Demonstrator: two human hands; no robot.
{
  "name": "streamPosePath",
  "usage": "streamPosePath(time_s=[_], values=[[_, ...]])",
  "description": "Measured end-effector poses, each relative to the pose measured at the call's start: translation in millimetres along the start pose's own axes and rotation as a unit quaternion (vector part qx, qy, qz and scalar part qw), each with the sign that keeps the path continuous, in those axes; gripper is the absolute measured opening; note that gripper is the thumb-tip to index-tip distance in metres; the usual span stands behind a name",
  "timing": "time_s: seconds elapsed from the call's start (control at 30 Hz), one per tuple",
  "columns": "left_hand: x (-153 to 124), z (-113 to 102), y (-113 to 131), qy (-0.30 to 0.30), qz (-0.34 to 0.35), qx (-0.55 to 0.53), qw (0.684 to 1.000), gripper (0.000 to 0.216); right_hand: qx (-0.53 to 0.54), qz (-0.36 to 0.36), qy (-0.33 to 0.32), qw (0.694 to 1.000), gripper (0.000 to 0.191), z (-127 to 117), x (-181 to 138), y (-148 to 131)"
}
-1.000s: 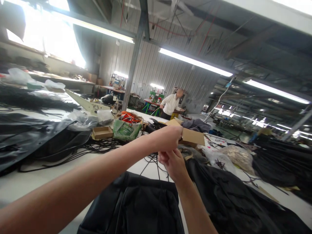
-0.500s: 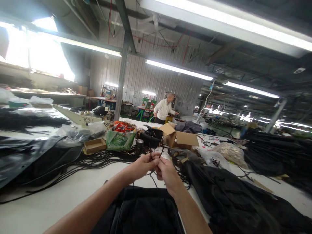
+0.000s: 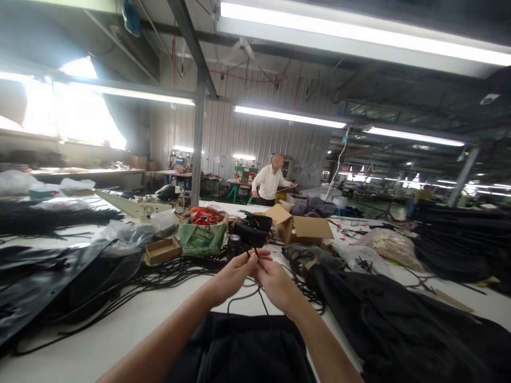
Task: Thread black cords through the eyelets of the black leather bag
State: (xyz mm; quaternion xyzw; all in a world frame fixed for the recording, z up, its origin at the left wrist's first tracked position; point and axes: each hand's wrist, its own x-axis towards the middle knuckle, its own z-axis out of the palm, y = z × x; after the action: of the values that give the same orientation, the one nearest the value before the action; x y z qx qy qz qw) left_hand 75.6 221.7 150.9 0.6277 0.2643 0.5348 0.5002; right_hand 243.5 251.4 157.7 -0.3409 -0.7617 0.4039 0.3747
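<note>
My left hand [image 3: 229, 276] and my right hand [image 3: 273, 282] meet over the white table [image 3: 131, 319], fingertips pinched together on a thin black cord [image 3: 244, 296]. The cord hangs in loops from my fingers down to a black garment [image 3: 243, 351] lying in front of me. Both hands are closed on the cord near its upper end.
More black garments [image 3: 399, 330] pile up on the right. Loose black cords [image 3: 159, 271], a green bag [image 3: 202, 236], small cardboard boxes [image 3: 297, 229], a black tool [image 3: 249, 231] and plastic bags [image 3: 128, 234] crowd the table's far side. A person in white [image 3: 271, 183] stands at the back.
My hands have come down from chest height to just above the table and drawn together on the cord. The view has swung slightly left and up.
</note>
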Motion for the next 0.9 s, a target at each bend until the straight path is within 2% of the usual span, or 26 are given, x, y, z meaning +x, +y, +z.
streamPosePath(time_s=[0.27, 0.43, 0.57, 0.7, 0.8, 0.9], values=[[7.8, 1.6, 9.6, -0.007, -0.012, -0.004, 1.000, 0.072, -0.016, -0.022, 0.017, 0.999, 0.047, -0.6, 0.0, -12.5], [22.2, 5.6, 25.4, 0.038, 0.013, -0.005, 0.999, 0.068, 0.011, -0.035, 0.029, 0.999, 0.046, 1.0, 3.9, -17.2], [49.3, 1.4, 63.7, 0.094, 0.052, -0.039, 0.993, 0.065, 0.024, -0.037, 0.008, 0.999, 0.035, -2.5, 4.6, -18.2], [79.6, -3.8, 115.2, 0.114, 0.059, -0.069, 0.989, 0.047, 0.026, -0.014, -0.014, 0.999, 0.047, -7.9, 14.7, -14.4], [94.9, -1.3, 150.7, 0.114, 0.050, -0.069, 0.990, 0.043, 0.042, -0.036, 0.014, 0.998, 0.052, -14.7, 31.5, -17.9], [100.3, 9.4, 182.6, 0.117, 0.076, -0.026, 0.990, 0.045, 0.044, -0.086, 0.044, 0.994, 0.051, -22.6, 46.4, -30.7]])
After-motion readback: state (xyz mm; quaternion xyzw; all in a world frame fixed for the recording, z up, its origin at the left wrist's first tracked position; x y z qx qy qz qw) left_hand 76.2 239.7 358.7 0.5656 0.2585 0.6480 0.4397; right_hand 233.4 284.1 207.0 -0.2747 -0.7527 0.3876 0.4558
